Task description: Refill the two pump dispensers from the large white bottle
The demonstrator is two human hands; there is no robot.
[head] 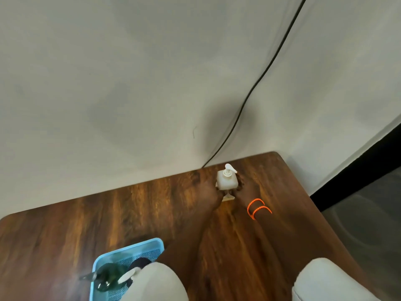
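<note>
The worktop [108, 216] is dark wood grain with a soft sheen; near its far corner a pump dispenser [226, 181] looks matt white plastic; nearer than the dispenser, 2 orange beaded bands [258, 208] circle a wrist; left of them a pale blue mesh tray [130, 249] holds a glossy dark green bottle [108, 279]; the sleeves [156, 283] look soft pale cloth.

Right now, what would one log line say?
both hands hold white pump dispenser | far table corner | blue tray near left
</note>
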